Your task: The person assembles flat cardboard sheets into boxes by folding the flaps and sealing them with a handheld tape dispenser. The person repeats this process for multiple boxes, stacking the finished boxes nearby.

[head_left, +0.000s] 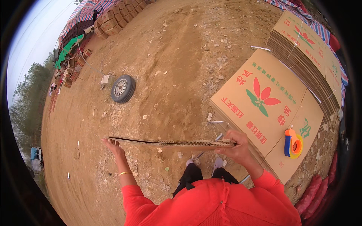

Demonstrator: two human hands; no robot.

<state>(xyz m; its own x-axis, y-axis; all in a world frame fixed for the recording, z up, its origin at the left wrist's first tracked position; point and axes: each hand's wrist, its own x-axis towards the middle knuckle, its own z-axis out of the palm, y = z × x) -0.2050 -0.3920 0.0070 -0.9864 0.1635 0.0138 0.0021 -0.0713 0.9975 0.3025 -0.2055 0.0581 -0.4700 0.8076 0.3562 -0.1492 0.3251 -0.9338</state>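
A flattened cardboard box [169,143] is held up in front of my body, seen almost edge-on with its folded layers showing. My right hand [236,147] pinches its right end, thumb and fingers wrapped round the edge. At the opposite end, my left hand [114,146] supports the cardboard, its fingers partly hidden behind it. To the right lies a low stack of flat printed boxes [237,109] with red and green plant artwork. On that stack rests a tape dispenser [293,144] in orange, blue and yellow.
Behind the low stack stands a taller, strapped stack of flat boxes [301,60]. A tire [123,89] lies on the dirt ground ahead. Filled red mesh sacks [311,194] are at the lower right. Piled cartons [117,19] stand by a striped tarp far left.
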